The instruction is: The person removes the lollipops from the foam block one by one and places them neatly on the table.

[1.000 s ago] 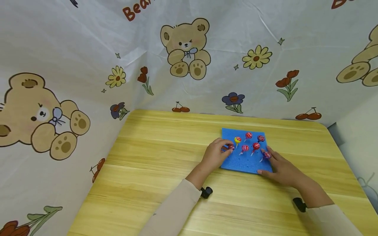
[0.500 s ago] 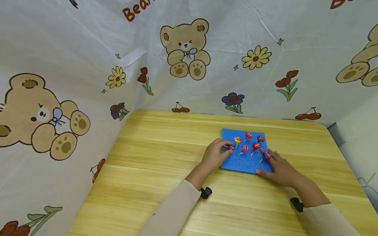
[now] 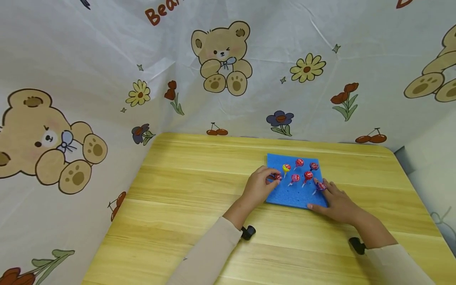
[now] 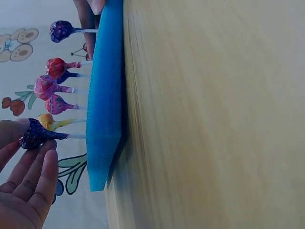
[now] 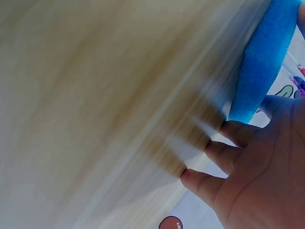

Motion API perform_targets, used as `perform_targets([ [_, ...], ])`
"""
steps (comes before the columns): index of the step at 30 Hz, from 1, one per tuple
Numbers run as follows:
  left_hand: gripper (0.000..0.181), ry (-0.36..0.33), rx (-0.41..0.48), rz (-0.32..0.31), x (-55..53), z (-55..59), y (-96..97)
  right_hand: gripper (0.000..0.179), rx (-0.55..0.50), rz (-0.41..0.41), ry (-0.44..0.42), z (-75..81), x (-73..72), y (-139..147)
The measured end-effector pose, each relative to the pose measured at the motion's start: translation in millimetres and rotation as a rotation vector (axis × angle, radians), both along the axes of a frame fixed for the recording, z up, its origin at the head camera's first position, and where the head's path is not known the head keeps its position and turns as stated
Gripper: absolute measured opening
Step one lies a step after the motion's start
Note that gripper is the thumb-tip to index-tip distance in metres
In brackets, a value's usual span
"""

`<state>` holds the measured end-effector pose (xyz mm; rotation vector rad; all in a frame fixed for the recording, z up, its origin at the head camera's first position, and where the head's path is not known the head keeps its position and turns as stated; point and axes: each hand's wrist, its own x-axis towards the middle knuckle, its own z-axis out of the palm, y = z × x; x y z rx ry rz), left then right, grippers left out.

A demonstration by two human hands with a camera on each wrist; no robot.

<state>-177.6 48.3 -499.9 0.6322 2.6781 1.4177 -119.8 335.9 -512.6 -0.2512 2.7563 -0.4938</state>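
A blue foam block (image 3: 297, 198) lies on the table with several wrapped lollipops standing in it by their white sticks. My left hand (image 3: 258, 186) pinches the head of a dark-wrapped lollipop (image 4: 33, 134) between thumb and fingers; in the left wrist view its stick meets the foam's top. Close beside it stands a yellow lollipop (image 3: 286, 168). Spread along the foam's right side is my right hand (image 3: 342, 206), thumb at the near edge and index finger on top, other fingertips touching the table. A purple lollipop (image 3: 321, 186) leans in front of the right fingers.
Pink (image 3: 295, 178) and red (image 3: 308, 176) lollipops stand mid-foam, with another red one (image 3: 299, 162) and a dark one (image 3: 314, 166) behind. Small holes dot the foam's near part. Wood-grain table (image 3: 185, 198) surrounds it; a bear-printed cloth (image 3: 256, 99) hangs behind.
The right hand's thumb has shifted slightly left along the foam's near edge. The left hand keeps its pinch on the dark lollipop almost unmoved; the head view has shifted slightly.
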Motion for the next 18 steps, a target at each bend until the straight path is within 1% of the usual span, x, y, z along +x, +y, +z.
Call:
perform_targets([
  [7,0.027,0.007,0.029,0.001,-0.3,4.9,0.6,0.107,-0.007,-0.019,-0.014,4.1,-1.0,-2.4],
  [14,0.027,0.012,0.136,0.005,-1.1,15.4,-2.6,0.106,-0.009,-0.013,0.01,5.9,0.1,-1.8],
  [18,0.026,0.01,0.176,0.007,-1.9,18.4,-5.0,0.107,-0.01,-0.015,0.004,4.0,-0.3,-0.4],
])
